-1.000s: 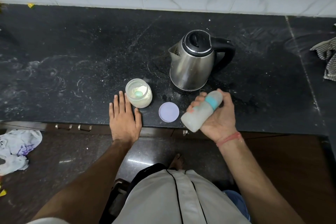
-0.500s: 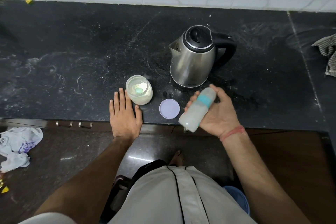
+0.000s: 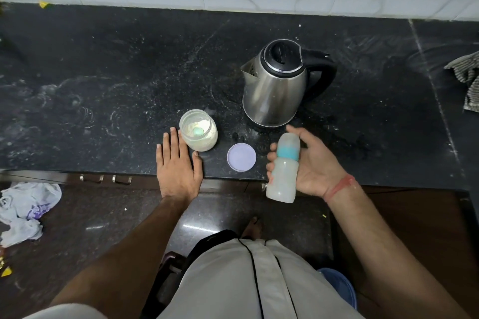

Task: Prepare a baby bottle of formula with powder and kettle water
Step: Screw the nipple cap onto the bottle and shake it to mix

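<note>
Right hand: the right hand [image 3: 315,163] is palm-up just in front of the counter edge, fingers curled round the baby bottle [image 3: 283,168], thumb reaching up towards the kettle base.
Baby bottle: capped, teal collar near the top, cloudy pale body; it lies across the right palm, cap end towards the kettle, base hanging past the counter's front edge.
Left hand: the left hand [image 3: 178,166] lies flat on the counter, palm down, fingers straight and together, gripping nothing; the thumb tip sits right at the foot of the powder jar.
Powder jar: the open powder jar [image 3: 199,133] stands upright just beside the left fingers, whitish powder inside with a small green scoop [image 3: 198,132] in it.
Jar lid: the lilac lid [image 3: 241,157] rests flat on the counter between the two hands, apart from both.
Kettle: the steel electric kettle [image 3: 278,85] stands beyond the right hand, black lid closed, handle pointing right, spout left.
Counter: black stone counter [image 3: 103,80], dusted with pale specks.
Far right: a striped cloth [image 3: 467,80] at the counter's edge of view.
</note>
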